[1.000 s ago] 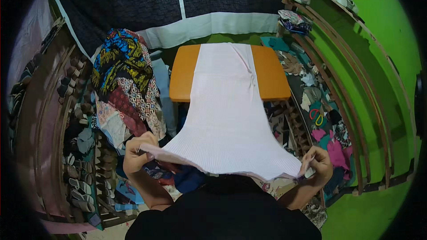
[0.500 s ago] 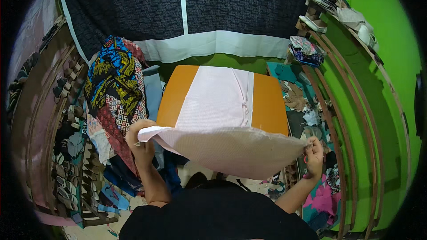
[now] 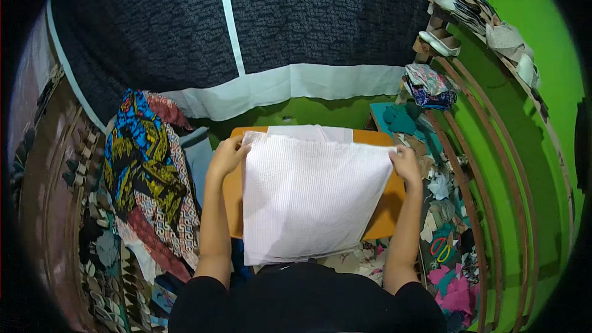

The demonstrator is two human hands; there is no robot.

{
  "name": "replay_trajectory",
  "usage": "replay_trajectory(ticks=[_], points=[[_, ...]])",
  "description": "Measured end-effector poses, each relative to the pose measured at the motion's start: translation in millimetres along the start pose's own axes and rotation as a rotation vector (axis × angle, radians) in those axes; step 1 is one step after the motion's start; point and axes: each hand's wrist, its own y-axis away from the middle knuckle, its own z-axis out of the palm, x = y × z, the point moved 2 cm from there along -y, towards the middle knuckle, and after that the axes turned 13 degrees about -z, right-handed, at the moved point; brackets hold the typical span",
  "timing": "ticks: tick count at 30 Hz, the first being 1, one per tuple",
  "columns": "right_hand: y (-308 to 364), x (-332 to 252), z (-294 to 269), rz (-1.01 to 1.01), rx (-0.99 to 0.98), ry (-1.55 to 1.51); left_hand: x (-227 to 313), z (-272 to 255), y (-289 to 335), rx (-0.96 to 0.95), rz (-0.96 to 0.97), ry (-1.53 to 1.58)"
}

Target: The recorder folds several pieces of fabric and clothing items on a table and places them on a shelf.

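A pale pink, finely striped piece of fabric (image 3: 311,194) is stretched between my two hands and hangs toward my body. My left hand (image 3: 230,153) pinches its far left corner. Its far right corner is gripped by the fingers of my right hand (image 3: 405,164). Behind and beneath the fabric is an orange tabletop (image 3: 385,225), mostly covered by it. A strip of pale cloth (image 3: 339,134) lies on the table's far side, showing just past the fabric's upper edge.
Patterned cloths (image 3: 151,166) are heaped on the left. Wooden racks with shoes (image 3: 441,43) line both sides. Scissors with red and yellow handles (image 3: 441,250) lie among fabric scraps (image 3: 453,287) on the right. A dark curtain (image 3: 320,18) hangs at the back.
Both hands have moved up and away from my body, lifting the fabric's held edge over the table. The fabric now hangs spread out, and the view has shifted slightly.
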Motion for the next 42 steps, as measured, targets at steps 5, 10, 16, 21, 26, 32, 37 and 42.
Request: replay_trajectory(ticks=[5, 10, 16, 21, 26, 32, 37, 42], points=[[-98.4, 64.3, 78.2, -0.041, 0.516, -0.095, -25.8, 61.5, -127.5, 0.136, 0.003, 0.278], [-69.5, 79.2, 172.6, 0.044, 0.383, 0.211, -154.0, 151.6, -144.1, 0.095, -0.267, -0.101], [65.2, 106.6, 201.3, 0.291, 0.138, 0.466, -149.5, 166.4, -23.8, 0.027, -0.488, -0.081], [123.4, 109.7, 196.2, 0.368, 0.053, 0.364, -140.2, 147.9, 47.3, 0.004, -0.575, -0.153], [149.2, 84.3, 185.0, 0.403, 0.069, 0.583, -152.5, 148.8, 99.2, -0.031, -0.615, -0.139], [183.7, 91.5, 170.4, 0.39, -0.012, 0.516, -167.1, 164.0, 169.5, 0.166, -0.558, -0.037], [223.3, 112.9, 158.3, 0.229, 0.017, 0.188, -163.4, 185.7, 235.2, 0.179, -0.608, 0.081], [284.5, 127.8, 146.6, 0.343, -0.163, 0.187, -168.4, 199.8, 302.6, 0.134, -0.677, 0.013]])
